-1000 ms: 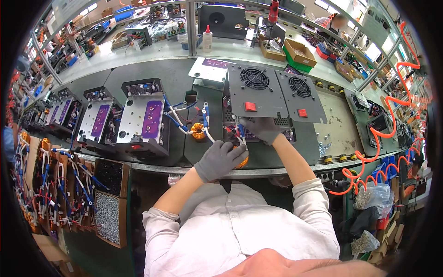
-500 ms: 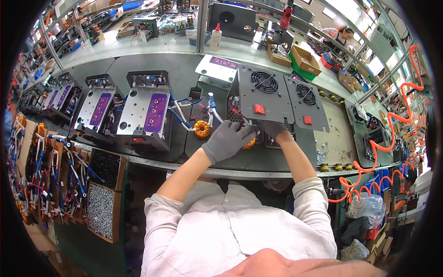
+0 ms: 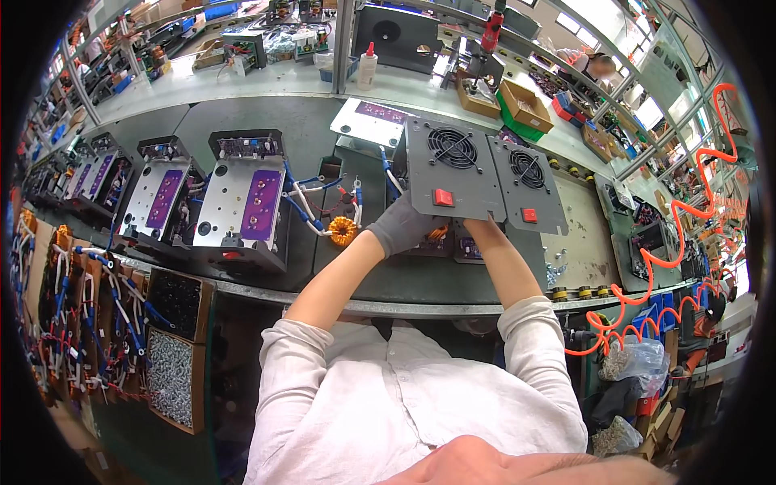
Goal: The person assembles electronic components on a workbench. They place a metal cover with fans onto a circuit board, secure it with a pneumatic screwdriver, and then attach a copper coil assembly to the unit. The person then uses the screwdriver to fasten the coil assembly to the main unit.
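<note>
Dark workbench (image 3: 412, 283); left hand (image 3: 396, 230) partly, right hand wholly hidden by fan panel (image 3: 477, 184), grips unclear

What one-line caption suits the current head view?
Gloved left hand reaches under a dark fan panel, the right hand hidden beneath it, with an orange coil lying to the left.

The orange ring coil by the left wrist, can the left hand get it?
Probably yes: the orange ring coil lies uncovered, with no obstacle visible, though the left hand would first have to back out from behind the larger fan panel.
</note>
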A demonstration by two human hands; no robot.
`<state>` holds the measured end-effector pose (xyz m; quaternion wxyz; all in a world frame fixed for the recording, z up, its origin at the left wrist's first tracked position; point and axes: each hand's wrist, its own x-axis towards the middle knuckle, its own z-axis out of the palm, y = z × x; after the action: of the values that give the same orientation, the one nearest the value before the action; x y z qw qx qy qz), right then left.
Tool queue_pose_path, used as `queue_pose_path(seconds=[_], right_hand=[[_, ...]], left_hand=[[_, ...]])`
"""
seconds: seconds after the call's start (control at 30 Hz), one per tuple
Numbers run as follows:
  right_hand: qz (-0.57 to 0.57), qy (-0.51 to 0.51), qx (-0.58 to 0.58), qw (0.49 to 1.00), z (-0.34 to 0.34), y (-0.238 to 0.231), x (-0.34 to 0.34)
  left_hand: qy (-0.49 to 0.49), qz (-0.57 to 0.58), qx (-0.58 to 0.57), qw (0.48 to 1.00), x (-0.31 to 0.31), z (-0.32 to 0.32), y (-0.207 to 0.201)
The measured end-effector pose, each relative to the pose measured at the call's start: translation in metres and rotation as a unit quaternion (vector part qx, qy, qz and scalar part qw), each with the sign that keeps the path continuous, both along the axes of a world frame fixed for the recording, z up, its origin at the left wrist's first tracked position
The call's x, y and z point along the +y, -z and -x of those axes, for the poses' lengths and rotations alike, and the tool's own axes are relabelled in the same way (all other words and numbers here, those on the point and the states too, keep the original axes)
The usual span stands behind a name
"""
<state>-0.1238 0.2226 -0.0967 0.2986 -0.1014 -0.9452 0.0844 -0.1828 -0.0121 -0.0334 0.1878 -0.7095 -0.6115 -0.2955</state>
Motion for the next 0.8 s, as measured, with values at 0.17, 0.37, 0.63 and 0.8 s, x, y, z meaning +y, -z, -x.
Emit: queue_pose_path(seconds=[0.17,0.37,0.63,0.8], right_hand=[[-0.002,0.0,0.014,1.0,0.008,0.009,0.005],[0.001,-0.004,0.015,1.0,0.004,0.009,0.012],[0.006,-0.008,0.013,1.0,-0.004,0.006,0.02],[0.008,-0.006,0.018,1.0,-0.004,0.01,0.021]], left_hand=[[0.0,-0.013,-0.03,0.999,0.003,0.0,0.011],[0.012,-0.009,0.029,0.999,0.004,0.006,0.014],[-0.009,-0.002,0.033,0.999,0.006,0.006,0.027],[-0.062,0.04,0.045,0.996,0.0,0.005,0.036]])
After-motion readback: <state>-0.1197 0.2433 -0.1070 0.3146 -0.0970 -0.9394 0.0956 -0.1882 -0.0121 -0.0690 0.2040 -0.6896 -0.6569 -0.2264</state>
